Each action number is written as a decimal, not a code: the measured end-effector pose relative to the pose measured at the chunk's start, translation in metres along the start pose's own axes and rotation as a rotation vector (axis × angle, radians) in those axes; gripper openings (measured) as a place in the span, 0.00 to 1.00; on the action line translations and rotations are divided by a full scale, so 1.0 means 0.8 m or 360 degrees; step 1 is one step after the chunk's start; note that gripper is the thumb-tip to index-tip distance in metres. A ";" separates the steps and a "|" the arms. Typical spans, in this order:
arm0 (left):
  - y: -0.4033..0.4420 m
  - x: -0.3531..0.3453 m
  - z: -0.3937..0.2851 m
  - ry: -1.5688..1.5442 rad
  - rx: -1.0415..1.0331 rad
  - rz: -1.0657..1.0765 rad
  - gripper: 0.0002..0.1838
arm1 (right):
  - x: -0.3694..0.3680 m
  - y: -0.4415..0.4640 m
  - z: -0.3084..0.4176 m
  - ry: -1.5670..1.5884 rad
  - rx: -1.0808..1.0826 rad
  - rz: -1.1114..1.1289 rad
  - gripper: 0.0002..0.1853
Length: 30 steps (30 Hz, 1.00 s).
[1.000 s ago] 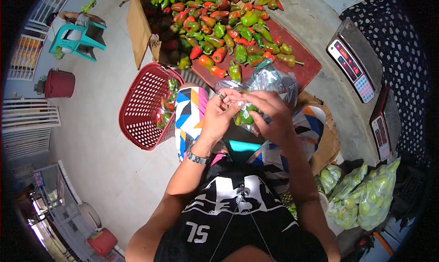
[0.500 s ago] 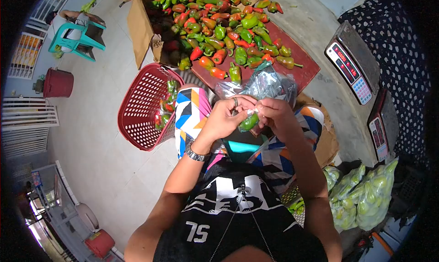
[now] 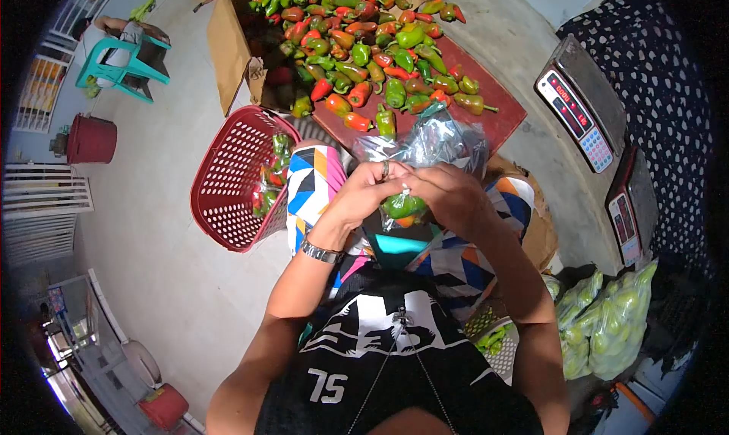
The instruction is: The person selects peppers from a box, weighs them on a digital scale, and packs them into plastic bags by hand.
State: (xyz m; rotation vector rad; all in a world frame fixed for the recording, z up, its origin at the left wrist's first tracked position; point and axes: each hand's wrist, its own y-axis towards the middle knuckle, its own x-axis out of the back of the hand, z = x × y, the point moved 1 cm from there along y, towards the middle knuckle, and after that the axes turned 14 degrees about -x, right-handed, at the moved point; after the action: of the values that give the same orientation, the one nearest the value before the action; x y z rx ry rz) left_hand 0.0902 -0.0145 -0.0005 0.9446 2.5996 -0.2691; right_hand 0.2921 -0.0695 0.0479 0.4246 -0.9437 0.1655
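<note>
A small clear plastic bag of peppers (image 3: 404, 207), green with a bit of orange, hangs above my lap. My left hand (image 3: 370, 193) and my right hand (image 3: 454, 200) meet at its gathered top, fingers pinched on the plastic. Just beyond them, a bundle of clear plastic bags (image 3: 448, 143) lies at the near edge of a red board (image 3: 493, 124). Loose red, orange and green peppers (image 3: 395, 93) are spread over the board.
A red perforated basket (image 3: 220, 200) with bagged peppers stands at the left, beside a cardboard flap (image 3: 228, 52). Two digital scales (image 3: 575, 120) are at the right, above bags of green produce (image 3: 619, 321). A person sits on a teal chair (image 3: 125, 67) at the far left.
The bag's top has stayed between my hands while my fingers shifted. My hands are now closer together, and the peppers hang lower and show more clearly. The view has moved slightly.
</note>
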 end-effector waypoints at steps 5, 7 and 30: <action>-0.004 0.003 0.010 -0.0006 -0.0185 -0.0397 0.07 | -0.013 -0.002 -0.007 0.0035 -0.0369 -0.0054 0.11; -0.002 -0.003 0.019 0.0224 -0.0370 -0.0570 0.07 | -0.035 -0.003 -0.008 0.0211 -0.0596 -0.0219 0.08; 0.001 -0.012 0.003 0.1044 -0.0689 -0.0283 0.06 | -0.015 0.021 -0.018 0.1008 -0.1358 0.0467 0.15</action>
State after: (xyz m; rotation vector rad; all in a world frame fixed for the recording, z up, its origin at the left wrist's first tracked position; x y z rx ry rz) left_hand 0.0982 -0.0201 0.0009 0.7225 3.1257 0.6476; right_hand 0.2902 -0.0475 0.0352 -0.5399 -0.3743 0.1353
